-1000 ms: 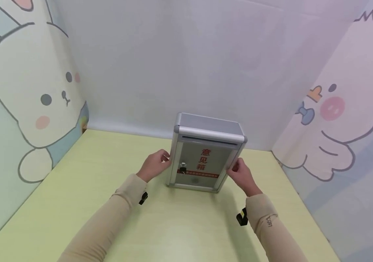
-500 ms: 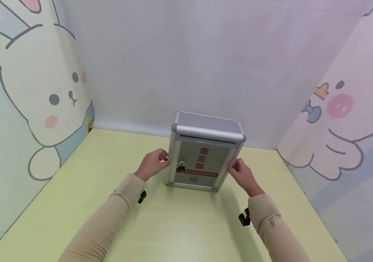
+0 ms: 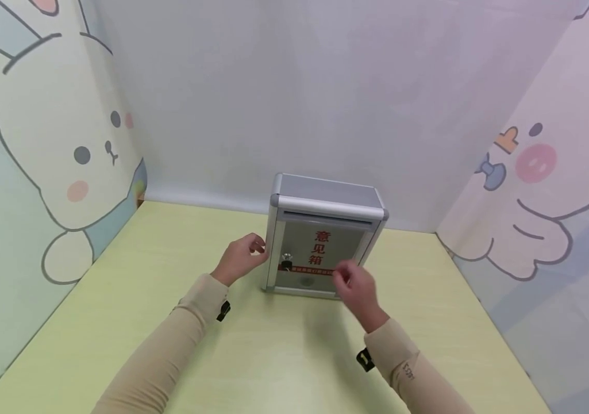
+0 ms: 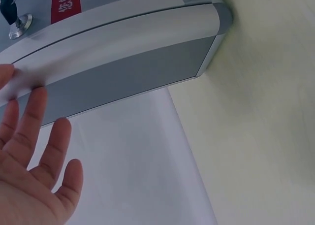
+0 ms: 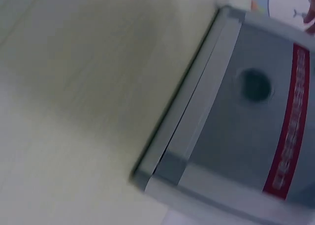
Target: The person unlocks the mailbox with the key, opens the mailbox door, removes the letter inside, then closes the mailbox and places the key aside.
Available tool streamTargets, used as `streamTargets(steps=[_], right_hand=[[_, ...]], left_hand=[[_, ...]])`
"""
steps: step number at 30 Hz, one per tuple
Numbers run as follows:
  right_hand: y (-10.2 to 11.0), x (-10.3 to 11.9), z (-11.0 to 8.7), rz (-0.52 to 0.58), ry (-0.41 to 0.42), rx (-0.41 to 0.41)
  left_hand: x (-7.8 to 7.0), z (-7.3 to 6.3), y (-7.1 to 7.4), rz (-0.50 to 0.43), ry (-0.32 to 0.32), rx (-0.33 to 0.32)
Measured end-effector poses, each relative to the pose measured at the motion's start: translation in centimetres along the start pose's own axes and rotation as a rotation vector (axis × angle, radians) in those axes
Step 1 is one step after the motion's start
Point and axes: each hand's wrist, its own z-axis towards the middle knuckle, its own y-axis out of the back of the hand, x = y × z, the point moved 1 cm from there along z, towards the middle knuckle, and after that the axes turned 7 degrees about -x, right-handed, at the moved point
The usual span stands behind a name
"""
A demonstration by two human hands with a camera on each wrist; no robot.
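Box [image 3: 301, 244]: upright on table [image 3: 273, 351], key [image 3: 286, 265] in lock [image 3: 287, 256] | Left hand [image 3: 239, 260]: released, fingertips at box's left side | Right hand [image 3: 359, 292]: released, loosely curled, blurred, before the box's lower right corner

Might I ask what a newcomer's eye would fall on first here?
Probably the grey, silver-edged rectangular box with red lettering, standing on the pale yellow-green table. Next, the white cartoon rabbit printed at far left, and the white cartoon creature with a pink spot at far right.
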Motion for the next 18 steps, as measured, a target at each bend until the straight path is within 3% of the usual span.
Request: streamTargets(steps=[3,6,9,12,18], right_hand=[[-2.0,2.1,0.1,0.065,-0.21,0.279],[-3.9,3.2,0.2,0.187,-0.494,0.431],[-5.3,3.6,0.4,0.309,-0.685,0.447],[-6.3,3.7,0.5,0.38,-0.803,0.426],[-7.5,4.0,0.7,0.541,-0.952,0.449]], left_hand=[[0.0,0.0,0.1,0.006,-0.001,0.004],[-0.1,0.1,0.1,0.01,-0.004,0.004],[-0.2,0.1,0.0,0.011,-0.002,0.002],[-0.4,0.1,-0.1,0.012,-0.001,0.002],[-0.5,-0.1,0.0,0.013,-0.019,-0.013]])
